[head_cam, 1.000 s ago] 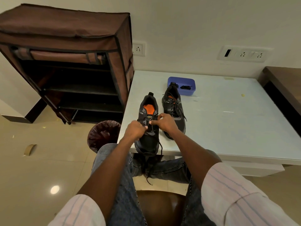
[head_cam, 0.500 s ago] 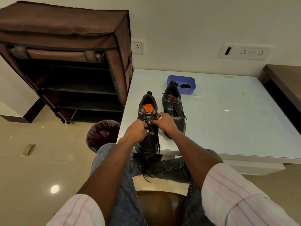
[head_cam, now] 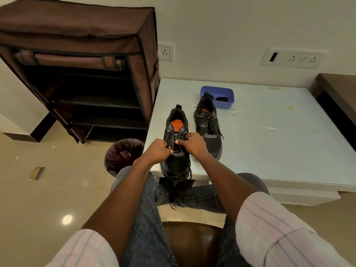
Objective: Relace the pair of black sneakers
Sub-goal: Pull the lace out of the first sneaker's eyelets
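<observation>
White worktop [head_cam: 269, 151] fills the right of the frame, its near edge at the person's knees. Lowest in view, a loose lace [head_cam: 174, 197] hangs off that edge over the jeans; a tug could snag it or pull it out of an eyelet. Just above, at centre, the left hand [head_cam: 158, 151] and right hand [head_cam: 192, 144] are curled over the near sneaker [head_cam: 176, 151], pinching lace at the tongue. That sneaker's toe overhangs the edge, so a hard pull may tip it off. Farther back stand the laced sneaker [head_cam: 209, 130] and a blue tray [head_cam: 217, 94].
</observation>
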`<state>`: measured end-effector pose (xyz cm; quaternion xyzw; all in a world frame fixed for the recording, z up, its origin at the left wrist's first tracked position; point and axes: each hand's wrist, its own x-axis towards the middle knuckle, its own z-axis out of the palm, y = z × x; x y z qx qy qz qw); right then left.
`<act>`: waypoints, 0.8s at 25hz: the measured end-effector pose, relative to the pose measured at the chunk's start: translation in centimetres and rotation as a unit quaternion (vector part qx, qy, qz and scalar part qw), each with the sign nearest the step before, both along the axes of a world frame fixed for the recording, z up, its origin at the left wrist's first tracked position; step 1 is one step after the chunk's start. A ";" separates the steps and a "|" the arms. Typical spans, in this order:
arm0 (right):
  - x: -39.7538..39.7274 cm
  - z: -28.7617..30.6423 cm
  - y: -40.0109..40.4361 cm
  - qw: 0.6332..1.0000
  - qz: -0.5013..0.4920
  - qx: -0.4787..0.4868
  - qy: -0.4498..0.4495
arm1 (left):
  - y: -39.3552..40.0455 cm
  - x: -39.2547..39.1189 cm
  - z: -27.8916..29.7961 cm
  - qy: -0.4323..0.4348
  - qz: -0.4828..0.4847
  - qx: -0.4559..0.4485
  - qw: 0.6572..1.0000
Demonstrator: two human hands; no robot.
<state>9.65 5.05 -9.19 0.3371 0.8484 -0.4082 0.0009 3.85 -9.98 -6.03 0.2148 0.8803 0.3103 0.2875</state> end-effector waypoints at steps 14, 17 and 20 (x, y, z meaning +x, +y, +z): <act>5.3 2.7 -3.5 0.964 -0.010 -0.179 0.198 | -0.7 -1.5 1.7 -0.186 0.438 0.370 0.798; 5.0 4.6 -2.0 0.925 0.017 -0.335 0.179 | -1.5 -2.2 1.7 -0.277 0.500 0.473 0.671; 4.6 4.9 -1.0 0.957 0.001 -0.269 0.106 | -1.8 -2.4 1.9 -0.293 0.482 0.504 0.654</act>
